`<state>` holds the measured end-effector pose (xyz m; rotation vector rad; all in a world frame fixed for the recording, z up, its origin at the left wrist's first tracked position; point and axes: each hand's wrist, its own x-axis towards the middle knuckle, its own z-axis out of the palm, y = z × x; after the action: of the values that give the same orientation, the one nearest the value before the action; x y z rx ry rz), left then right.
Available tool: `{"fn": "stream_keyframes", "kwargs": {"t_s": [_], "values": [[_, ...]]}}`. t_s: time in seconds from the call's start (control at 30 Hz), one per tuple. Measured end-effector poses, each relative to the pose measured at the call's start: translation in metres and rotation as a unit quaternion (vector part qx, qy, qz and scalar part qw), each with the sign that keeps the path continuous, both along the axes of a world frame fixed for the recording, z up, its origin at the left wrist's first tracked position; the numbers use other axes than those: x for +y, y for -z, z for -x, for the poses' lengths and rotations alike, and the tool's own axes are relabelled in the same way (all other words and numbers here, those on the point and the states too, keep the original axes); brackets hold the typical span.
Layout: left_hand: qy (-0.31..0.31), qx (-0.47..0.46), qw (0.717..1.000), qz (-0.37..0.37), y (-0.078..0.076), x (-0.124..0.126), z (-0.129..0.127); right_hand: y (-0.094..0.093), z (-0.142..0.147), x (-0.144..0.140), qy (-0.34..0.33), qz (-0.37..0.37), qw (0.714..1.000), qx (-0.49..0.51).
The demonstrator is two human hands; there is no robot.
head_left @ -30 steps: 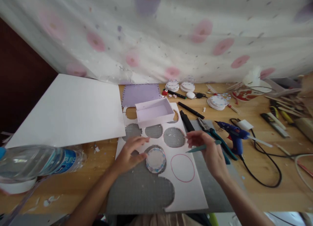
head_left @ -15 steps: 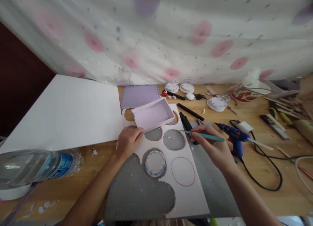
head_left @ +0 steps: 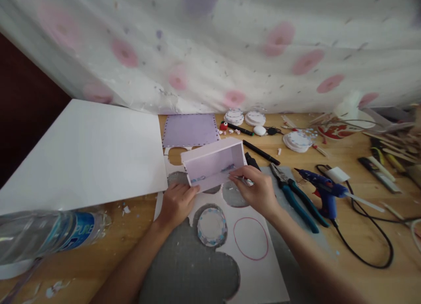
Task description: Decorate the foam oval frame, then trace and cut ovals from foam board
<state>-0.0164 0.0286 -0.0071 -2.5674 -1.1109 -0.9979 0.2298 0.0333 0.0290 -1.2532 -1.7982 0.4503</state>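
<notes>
My left hand (head_left: 177, 203) grips the near left corner of a small open lilac box (head_left: 213, 163) and tilts it up so its inside faces me. My right hand (head_left: 258, 191) rests on the box's near right edge with a thin teal craft knife pinched in its fingers, mostly hidden. Under both hands lies a white foam sheet (head_left: 259, 269) with several round holes cut out, on a grey cutting mat (head_left: 190, 269). A patterned paper disc (head_left: 212, 226) sits in one hole. A red circle outline (head_left: 251, 238) is drawn on the sheet.
A large white board (head_left: 85, 155) lies at left, a water bottle (head_left: 49, 238) on its side near the front left. Teal pliers (head_left: 296, 196), a blue glue gun (head_left: 324, 188) with black cord, black pens, stacks of discs (head_left: 297, 141) and a lilac sheet (head_left: 190, 129) crowd the wooden table.
My left hand left the disc, took the lilac box and tipped it towards me. My right hand came in from the right to the box's edge, carrying the teal knife.
</notes>
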Motion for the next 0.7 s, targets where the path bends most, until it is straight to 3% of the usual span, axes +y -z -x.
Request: {"fn": "stream_keyframes", "kwargs": {"t_s": [0.37, 0.57, 0.7], "values": [[0.005, -0.003, 1.0, 0.01, -0.002, 0.001, 0.0, 0.002, -0.004, 0.004, 0.111, -0.013, 0.975, -0.192], [0.009, -0.007, 1.0, 0.008, -0.002, 0.001, 0.0, 0.002, 0.002, 0.008, 0.073, 0.01, 0.993, -0.092], [0.013, -0.01, 1.0, 0.018, 0.0, 0.001, 0.001, 0.002, -0.006, 0.008, 0.114, 0.026, 0.99, -0.082]]}}
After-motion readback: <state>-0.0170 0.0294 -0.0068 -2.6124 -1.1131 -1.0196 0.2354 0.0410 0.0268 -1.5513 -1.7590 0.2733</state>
